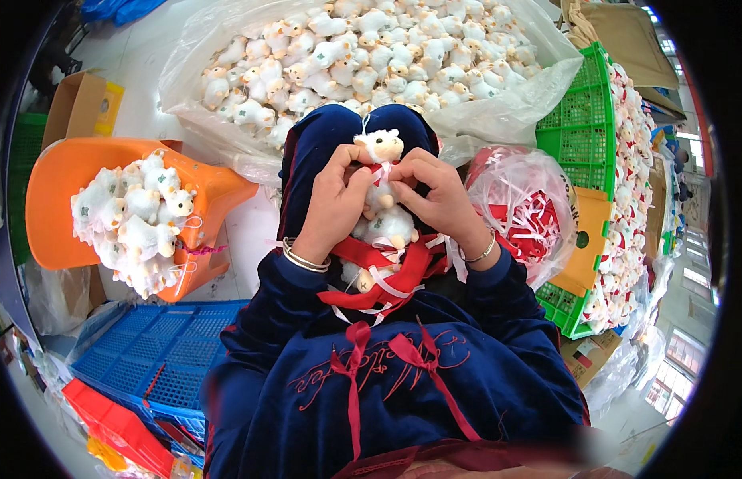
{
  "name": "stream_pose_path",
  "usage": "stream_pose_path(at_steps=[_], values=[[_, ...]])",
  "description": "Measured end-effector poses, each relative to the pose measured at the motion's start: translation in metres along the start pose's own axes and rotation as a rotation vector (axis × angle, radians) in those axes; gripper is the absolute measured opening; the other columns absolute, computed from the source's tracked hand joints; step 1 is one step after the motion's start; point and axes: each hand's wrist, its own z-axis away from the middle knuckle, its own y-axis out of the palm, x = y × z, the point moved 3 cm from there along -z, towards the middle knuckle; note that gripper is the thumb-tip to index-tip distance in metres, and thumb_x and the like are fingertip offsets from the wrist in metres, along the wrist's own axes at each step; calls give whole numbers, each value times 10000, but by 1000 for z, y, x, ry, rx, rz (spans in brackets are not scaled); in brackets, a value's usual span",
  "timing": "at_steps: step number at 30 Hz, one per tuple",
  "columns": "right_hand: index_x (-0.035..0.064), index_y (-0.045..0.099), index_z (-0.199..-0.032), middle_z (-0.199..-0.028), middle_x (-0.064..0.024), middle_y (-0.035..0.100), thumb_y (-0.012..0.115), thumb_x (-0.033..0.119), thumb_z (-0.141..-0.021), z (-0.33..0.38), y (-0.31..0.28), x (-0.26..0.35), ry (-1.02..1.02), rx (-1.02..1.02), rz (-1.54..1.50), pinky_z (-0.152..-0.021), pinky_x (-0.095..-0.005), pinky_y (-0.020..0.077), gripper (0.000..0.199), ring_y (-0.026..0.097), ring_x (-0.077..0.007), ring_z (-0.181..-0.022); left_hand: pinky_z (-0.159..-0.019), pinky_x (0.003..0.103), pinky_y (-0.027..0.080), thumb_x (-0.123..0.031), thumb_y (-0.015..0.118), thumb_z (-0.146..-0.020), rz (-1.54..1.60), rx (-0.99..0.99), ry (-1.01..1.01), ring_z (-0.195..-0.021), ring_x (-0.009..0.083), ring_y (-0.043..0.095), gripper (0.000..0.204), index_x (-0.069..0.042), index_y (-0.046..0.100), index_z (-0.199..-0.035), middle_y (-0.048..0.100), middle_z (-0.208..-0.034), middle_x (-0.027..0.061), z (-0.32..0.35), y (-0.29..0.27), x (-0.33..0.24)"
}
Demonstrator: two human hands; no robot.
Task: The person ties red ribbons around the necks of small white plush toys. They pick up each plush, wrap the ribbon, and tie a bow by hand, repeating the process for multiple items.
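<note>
A small white plush lamb sits upright between my hands over my lap, its head up and a thin loop on top. My left hand is closed around the lamb's side and neck. My right hand pinches at the red scarf with pale ribbon at its neck; the fingertips partly hide it. Just below, another white plush rests on my lap. Red scarf pieces with white ribbon ends lie in a heap there, over a further plush part.
Beyond my knees a large clear plastic bag holds many white plush lambs. On the left, an orange chair carries a pile of them. A plastic bag of red scarves stands right, beside a green crate. Blue crates lie lower left.
</note>
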Motion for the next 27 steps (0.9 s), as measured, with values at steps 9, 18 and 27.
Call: stream_pose_path(at_steps=[9,18,27], values=[[-2,599,-1046,-913,-19,620,686,43,-932,10,2,-14,208,-172,-425,-730,-247,511,150,594,-81,-791,-532,234,518,-108,662,-994,-86,-37,80,-783,85,658,130,-6,613,-1057,574,-1171,53,-1,1,8],[-5,637,-919,-726,-4,631,727,191,-951,18,1,-2,418,-52,-75,-590,-252,456,218,545,-53,-669,-497,211,495,-142,626,-1028,18,-6,1,-757,55,633,138,-5,618,-1035,578,-1136,29,-1,2,10],[11,626,-910,-759,28,626,676,143,-977,18,3,-7,421,1,-164,-606,-225,428,156,515,-27,-690,-579,167,474,-235,507,-1093,-96,-3,15,-776,9,568,225,-64,625,-1178,660,-1019,-19,-1,-6,5]])
